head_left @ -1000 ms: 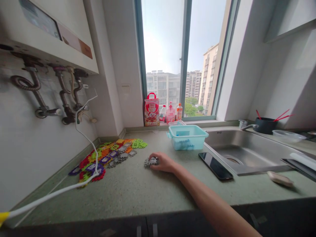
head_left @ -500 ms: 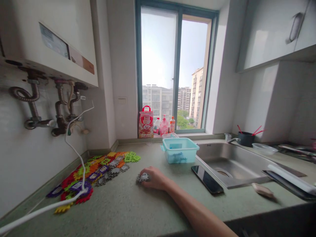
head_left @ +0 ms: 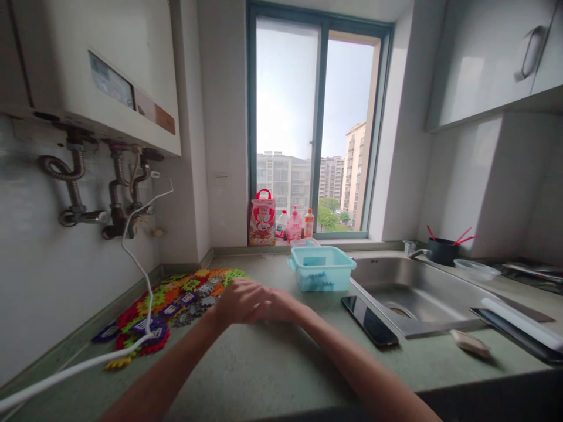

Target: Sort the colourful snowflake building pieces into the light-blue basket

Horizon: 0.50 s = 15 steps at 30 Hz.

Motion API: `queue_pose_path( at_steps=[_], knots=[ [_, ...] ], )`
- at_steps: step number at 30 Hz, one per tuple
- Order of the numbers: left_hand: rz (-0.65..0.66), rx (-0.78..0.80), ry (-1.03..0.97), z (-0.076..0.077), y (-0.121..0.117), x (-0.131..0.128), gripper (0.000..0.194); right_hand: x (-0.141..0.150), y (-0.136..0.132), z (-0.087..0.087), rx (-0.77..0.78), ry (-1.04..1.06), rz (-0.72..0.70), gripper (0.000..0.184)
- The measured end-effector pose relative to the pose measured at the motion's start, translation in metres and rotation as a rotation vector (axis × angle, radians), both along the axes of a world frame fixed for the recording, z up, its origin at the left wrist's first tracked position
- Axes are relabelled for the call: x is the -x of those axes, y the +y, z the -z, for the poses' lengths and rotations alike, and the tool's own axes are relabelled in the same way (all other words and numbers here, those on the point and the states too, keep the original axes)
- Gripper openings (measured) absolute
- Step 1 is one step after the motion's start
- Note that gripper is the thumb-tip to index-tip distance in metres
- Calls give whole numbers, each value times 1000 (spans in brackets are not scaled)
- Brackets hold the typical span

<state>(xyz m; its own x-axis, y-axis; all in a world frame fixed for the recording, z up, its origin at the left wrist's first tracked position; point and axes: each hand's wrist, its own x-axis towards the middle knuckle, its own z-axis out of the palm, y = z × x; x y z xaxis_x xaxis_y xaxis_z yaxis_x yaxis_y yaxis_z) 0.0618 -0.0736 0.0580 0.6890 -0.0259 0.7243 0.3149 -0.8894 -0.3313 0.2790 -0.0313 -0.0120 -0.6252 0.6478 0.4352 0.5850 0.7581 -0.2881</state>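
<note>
My two hands meet over the green counter in the middle of the view. My left hand reaches in from the lower left and covers the fingers of my right hand, which lies on the counter. Its fingers are blurred by motion. The small grey toothed piece that lay under my right hand is hidden behind the hands. Just to the left lies a flat spread of coloured interlocking plastic pieces, red, orange, green, purple and grey. A teal plastic bin with a few pieces inside stands behind the hands.
A black phone lies beside the steel sink. A white cable hangs from the wall heater across the coloured pieces. A red bag and bottles stand on the window sill. A pale sponge lies at the right.
My left arm has come into view and its hand now lies over my right hand and the grey piece. The camera has tilted slightly; my right hand has stayed at the same spot.
</note>
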Motion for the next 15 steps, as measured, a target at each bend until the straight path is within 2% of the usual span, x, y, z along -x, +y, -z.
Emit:
queue_pose_path(
  at_steps=[4, 7, 9, 11, 13, 15],
  knots=[
    [-318, 299, -127, 27, 50, 32, 38, -13, -1, -12, -195, 3, 21, 35],
    [-508, 462, -120, 46, 70, 46, 46, -39, -2, -30, -407, 28, 172, 37],
    [-570, 527, -117, 51, 73, 46, 50, -67, 0, -42, -530, 75, 339, 37],
    [-587, 577, -117, 51, 72, 41, 53, -98, 2, -52, -588, 127, 533, 36],
    [-585, 609, -98, 50, 71, 36, 55, -127, 3, -57, -589, 177, 732, 35],
    [-576, 638, -50, 50, 73, 33, 58, -148, 4, -58, -526, 205, 869, 35]
  ],
)
